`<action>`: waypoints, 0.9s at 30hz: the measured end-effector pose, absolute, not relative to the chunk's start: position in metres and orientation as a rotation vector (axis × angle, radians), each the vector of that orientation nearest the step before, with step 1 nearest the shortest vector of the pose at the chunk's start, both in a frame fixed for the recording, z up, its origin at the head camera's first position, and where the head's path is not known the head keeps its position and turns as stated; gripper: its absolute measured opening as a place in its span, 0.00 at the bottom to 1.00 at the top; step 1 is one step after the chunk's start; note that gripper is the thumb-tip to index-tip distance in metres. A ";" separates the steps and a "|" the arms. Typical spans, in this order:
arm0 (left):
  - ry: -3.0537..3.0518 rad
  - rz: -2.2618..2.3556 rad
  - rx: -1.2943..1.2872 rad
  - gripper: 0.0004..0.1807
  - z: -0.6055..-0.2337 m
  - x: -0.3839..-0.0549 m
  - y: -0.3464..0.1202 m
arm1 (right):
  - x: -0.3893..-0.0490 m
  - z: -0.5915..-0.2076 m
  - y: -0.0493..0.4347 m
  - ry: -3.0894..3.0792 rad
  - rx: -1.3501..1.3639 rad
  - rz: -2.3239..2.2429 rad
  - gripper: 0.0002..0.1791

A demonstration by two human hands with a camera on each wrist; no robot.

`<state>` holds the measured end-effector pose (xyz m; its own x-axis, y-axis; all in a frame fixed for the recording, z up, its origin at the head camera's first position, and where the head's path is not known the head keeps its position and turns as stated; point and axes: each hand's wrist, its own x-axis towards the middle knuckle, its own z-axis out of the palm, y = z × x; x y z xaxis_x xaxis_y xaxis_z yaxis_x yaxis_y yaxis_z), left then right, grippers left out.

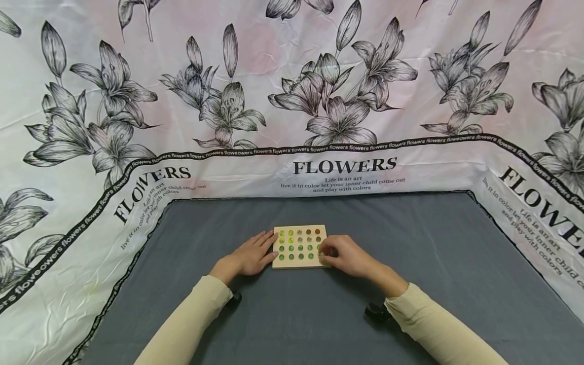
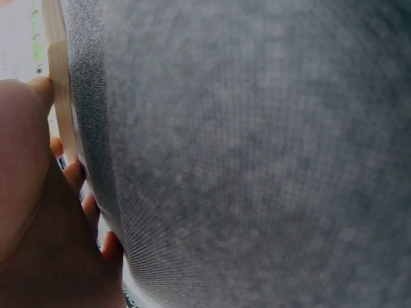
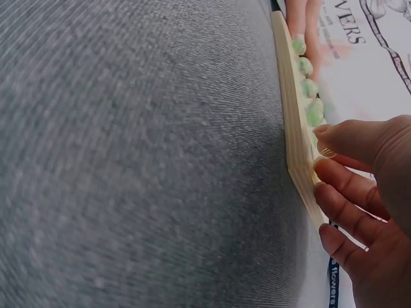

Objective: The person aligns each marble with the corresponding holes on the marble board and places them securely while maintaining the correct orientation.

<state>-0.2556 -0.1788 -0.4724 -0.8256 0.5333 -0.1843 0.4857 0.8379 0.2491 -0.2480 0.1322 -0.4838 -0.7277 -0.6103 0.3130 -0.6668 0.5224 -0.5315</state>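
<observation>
A pale wooden board (image 1: pixel 296 264) lies flat on the grey cloth, with rows of small round marbles set in it. Green marbles (image 1: pixel 300 248) fill most of the two near rows; yellow-green marbles (image 1: pixel 290 232) sit at the far left. My left hand (image 1: pixel 251 257) rests flat beside the board, fingers extended, fingertips and thumb against its left edge. At the near right corner, my right hand (image 1: pixel 349 255) pinches a clear marble (image 3: pixel 327 151) between thumb and index finger, right at the board. Its other fingers touch the board's side in the right wrist view.
Grey cloth (image 1: pixel 292 319) covers the tabletop around the board. White floral fabric (image 1: pixel 255 175) with printed lettering borders it at the back and both sides. Several far-right spots on the board look brownish; whether they are marbles or bare holes, I cannot tell.
</observation>
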 end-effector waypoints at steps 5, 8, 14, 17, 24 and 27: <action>2.774 0.320 0.792 0.35 -0.473 -0.257 -0.180 | -0.249 -0.484 0.131 -2.658 1.129 0.972 0.04; 2.775 0.335 0.800 0.35 -0.473 -0.258 -0.181 | -0.249 -0.484 0.132 -2.642 1.143 0.965 0.05; 2.797 0.264 0.764 0.36 -0.482 -0.263 -0.184 | -0.250 -0.484 0.134 -2.656 1.173 0.969 0.10; 2.806 0.260 0.748 0.36 -0.487 -0.263 -0.186 | -0.248 -0.482 0.138 -2.670 1.163 0.973 0.10; 2.790 0.315 0.761 0.35 -0.479 -0.259 -0.185 | -0.250 -0.470 0.152 -2.708 1.102 0.939 0.11; 2.798 0.346 0.773 0.34 -0.472 -0.257 -0.185 | -0.252 -0.465 0.161 -2.719 1.073 0.904 0.11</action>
